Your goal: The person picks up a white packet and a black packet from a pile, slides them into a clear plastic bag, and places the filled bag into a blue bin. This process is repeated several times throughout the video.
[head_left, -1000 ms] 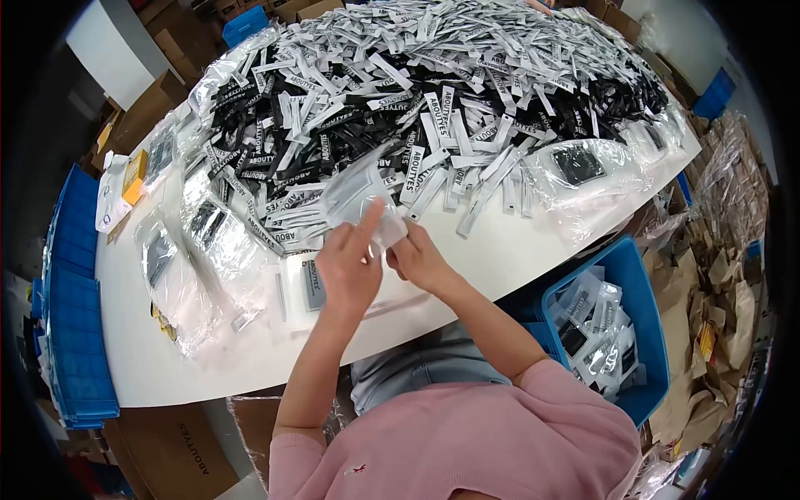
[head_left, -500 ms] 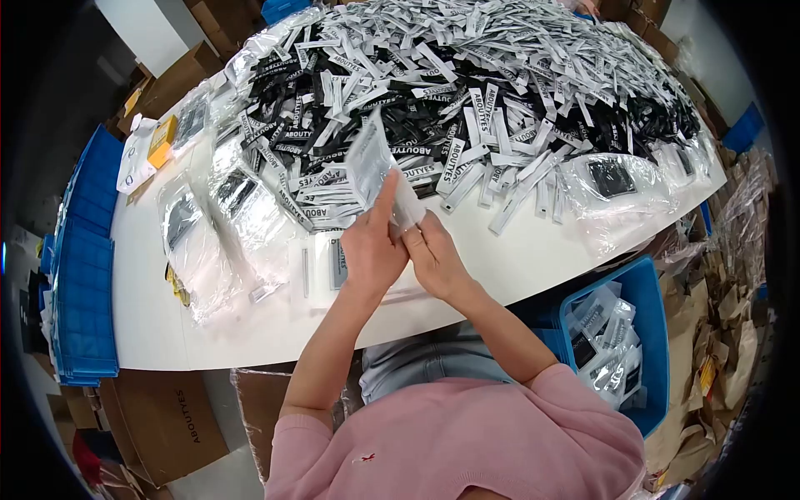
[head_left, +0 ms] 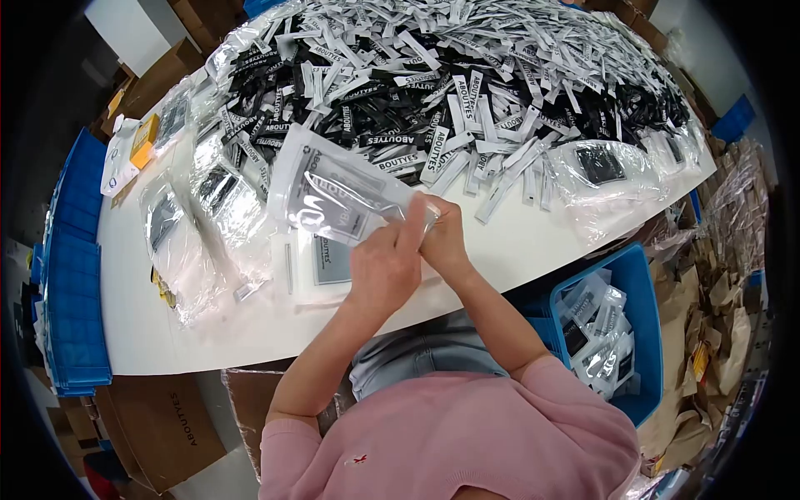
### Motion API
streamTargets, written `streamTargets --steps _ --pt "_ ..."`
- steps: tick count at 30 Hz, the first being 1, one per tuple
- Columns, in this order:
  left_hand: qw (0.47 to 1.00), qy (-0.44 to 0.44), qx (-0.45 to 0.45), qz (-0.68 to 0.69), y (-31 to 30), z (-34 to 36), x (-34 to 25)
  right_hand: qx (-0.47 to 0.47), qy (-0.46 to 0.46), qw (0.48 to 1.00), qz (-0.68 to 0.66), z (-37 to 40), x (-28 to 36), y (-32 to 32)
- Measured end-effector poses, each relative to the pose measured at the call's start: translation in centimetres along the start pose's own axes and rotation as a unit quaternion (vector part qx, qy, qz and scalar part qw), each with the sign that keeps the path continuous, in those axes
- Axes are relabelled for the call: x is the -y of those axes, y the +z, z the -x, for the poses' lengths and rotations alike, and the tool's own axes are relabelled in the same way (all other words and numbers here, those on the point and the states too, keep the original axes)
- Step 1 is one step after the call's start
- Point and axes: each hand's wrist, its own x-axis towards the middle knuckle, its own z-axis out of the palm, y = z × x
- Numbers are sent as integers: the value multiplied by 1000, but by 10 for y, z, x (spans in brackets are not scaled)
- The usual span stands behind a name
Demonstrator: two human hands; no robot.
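Both hands are closed on one end of the clear bag (head_left: pixel 333 196). The left hand (head_left: pixel 385 268) is nearer the table's (head_left: pixel 250 325) front edge and the right hand (head_left: pixel 443 240) is just behind it, touching it. From that grip the bag's long axis runs left and away, held above the table, reaching over the near fringe of the label pile (head_left: pixel 467 75).

Bare table (head_left: pixel 208 342) near left hand (head_left: pixel 383 267); labels (head_left: pixel 467 75) beyond

A packing workroom. The white desk (head_left: pixel 500 250) is heaped with branded labels (head_left: pixel 467 75) and clear bags (head_left: pixel 208 208). Cardboard cartons (head_left: pixel 167 425) and blue crates (head_left: pixel 633 333) stand around
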Motion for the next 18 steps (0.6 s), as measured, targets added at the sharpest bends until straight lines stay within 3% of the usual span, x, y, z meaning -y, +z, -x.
streamTargets --steps 1,2,4,5,7,9,11,12,14,16,17,18 --pt "999 -32 -2 -25 0 -2 1 -28 -77 995 54 0 -3 2" --pt "997 -59 27 -40 -3 -3 4 -30 -77 995 54 1 -4 1" --pt "996 -72 35 -49 0 0 13 50 89 989 -105 3 5 1" --pt "994 -86 44 -57 2 2 14 48 90 989 -105 4 4 0" --pt "992 -100 67 -35 0 4 3 30 4 1000 3 3 -2 -2" --pt "989 -115 90 -14 -13 -1 -3 43 6 999 -26 0 -15 -5" --pt "939 -137 241 202 -39 -14 6 56 12 997 -54 2 -14 -11" --pt "978 -20 155 136 -42 -18 19 102 27 992 -72 4 -2 -15" --pt "988 114 104 -10 -62 -48 23 176 27 982 -70 7 6 -19" --pt "986 130 100 -17 -66 -63 29 189 33 981 -20 7 16 -19" --pt "957 -21 274 93 -73 -73 31 203 40 978 31 8 21 -20" --pt "864 -169 431 196 -77 -79 34 200 40 978 31 8 25 -22"
